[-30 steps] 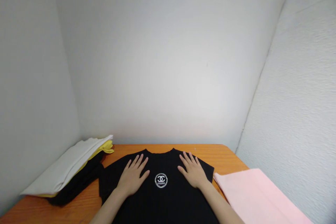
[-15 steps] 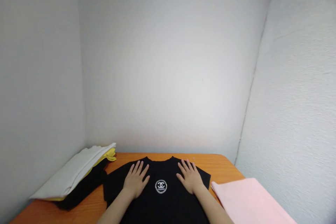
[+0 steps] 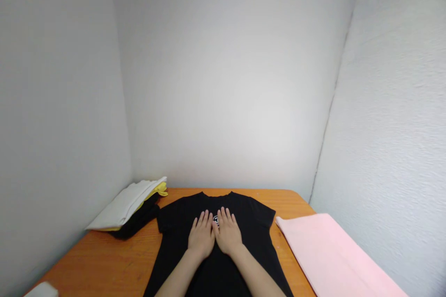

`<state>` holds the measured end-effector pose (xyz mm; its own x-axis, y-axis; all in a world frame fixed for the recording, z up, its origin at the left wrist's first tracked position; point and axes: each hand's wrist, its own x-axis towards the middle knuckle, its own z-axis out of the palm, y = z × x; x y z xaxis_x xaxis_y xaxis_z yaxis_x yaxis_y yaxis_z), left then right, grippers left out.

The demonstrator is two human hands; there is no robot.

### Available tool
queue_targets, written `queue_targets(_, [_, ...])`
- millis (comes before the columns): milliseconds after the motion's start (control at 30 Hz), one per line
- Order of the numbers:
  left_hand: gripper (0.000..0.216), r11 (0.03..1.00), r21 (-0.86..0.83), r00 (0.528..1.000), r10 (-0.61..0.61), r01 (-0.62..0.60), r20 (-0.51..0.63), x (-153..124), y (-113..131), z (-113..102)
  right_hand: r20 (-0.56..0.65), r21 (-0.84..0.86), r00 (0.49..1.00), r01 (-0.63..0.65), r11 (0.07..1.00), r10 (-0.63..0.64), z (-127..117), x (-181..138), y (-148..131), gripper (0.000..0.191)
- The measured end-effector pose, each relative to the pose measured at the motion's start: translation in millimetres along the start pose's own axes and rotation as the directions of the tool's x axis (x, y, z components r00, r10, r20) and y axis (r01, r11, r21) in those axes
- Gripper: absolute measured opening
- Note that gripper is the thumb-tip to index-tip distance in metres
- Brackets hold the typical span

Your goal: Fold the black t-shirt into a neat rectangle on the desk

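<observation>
A black T-shirt (image 3: 223, 241) lies spread flat, front up, on an orange wooden table (image 3: 104, 264) with visible grain. A small round white logo (image 3: 216, 219) sits on the shirt's chest, but the hands cover most of it and no writing on it can be read. The shirt has a round neckline and two short sleeves, and its collar points toward the far wall.

Two hands rest on the shirt's chest, side by side. The left hand (image 3: 201, 240) lies palm down with its fingers stretched out and nothing gripped. The right hand (image 3: 227, 236) lies the same way, flat and spread, holding nothing, with its inner edge just beside the left hand. Both press on the cloth over the logo, with bare forearms running back toward the near edge of the shirt.

Left of the shirt, near its left sleeve, stands one stack of folded clothes (image 3: 134, 204) pushed against the left wall. Three layers can be counted: a white one on top, a yellow one under it, and a black one at the bottom. Right of the shirt, just beside its right sleeve, lies one pale pink cloth (image 3: 331, 260), smooth and long, reaching along the right wall. A small white corner (image 3: 43, 290) of something shows at the near left end of the table; what it is cannot be told.
</observation>
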<state>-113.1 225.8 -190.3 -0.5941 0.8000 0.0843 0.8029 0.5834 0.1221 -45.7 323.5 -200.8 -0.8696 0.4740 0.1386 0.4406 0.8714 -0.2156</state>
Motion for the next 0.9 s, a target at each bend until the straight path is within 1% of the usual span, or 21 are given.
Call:
queue_targets(167, [0.062, 1.0, -0.013, 1.0, 0.011, -0.011, -0.014, 3, -7, 2, -0.005, 0.022, 1.0, -0.025, 0.999, 0.026, -6, -7, 12, 0.069])
queue_targets(233, [0.063, 1.0, -0.012, 1.0, 0.01, -0.011, -0.023, 4, -9, 4, -0.008, 0.017, 0.999, -0.038, 0.999, 0.038, -10, -15, 25, 0.072])
queue_targets(400, [0.066, 1.0, -0.009, 0.999, 0.01, -0.01, -0.043, 5, -14, 10, -0.021, -0.018, 0.994, -0.11, 0.994, 0.109, -24, -42, 80, 0.072])
queue_targets(467, [0.067, 1.0, -0.01, 0.999, 0.01, -0.011, -0.046, 7, -13, 12, -0.021, -0.034, 0.992, -0.126, 0.991, 0.126, -27, -49, 97, 0.071])
queue_targets(533, [0.067, 1.0, -0.009, 0.999, 0.018, -0.019, -0.045, 9, -13, 13, -0.02, -0.047, 0.991, -0.13, 0.99, 0.129, -29, -53, 105, 0.07])
queue_targets(600, [0.067, 0.999, -0.007, 0.998, 0.047, -0.047, -0.037, 8, -17, 11, -0.02, -0.057, 0.991, -0.132, 0.99, 0.131, -29, -54, 106, 0.07])
queue_targets(700, [0.064, 0.998, 0.011, 0.997, 0.07, -0.07, -0.025, 1, -39, 5, -0.023, -0.067, 0.991, -0.134, 0.989, 0.133, -29, -53, 104, 0.069])
queue_targets(833, [0.063, 0.996, 0.077, 0.999, -0.04, 0.043, -0.035, -19, -88, -5, -0.026, -0.067, 0.991, -0.132, 0.989, 0.13, -29, -53, 102, 0.07])
queue_targets(900, [0.062, 0.99, 0.111, 0.996, -0.077, 0.082, -0.045, -27, -107, -8, -0.029, -0.064, 0.991, -0.132, 0.989, 0.131, -28, -54, 102, 0.07])
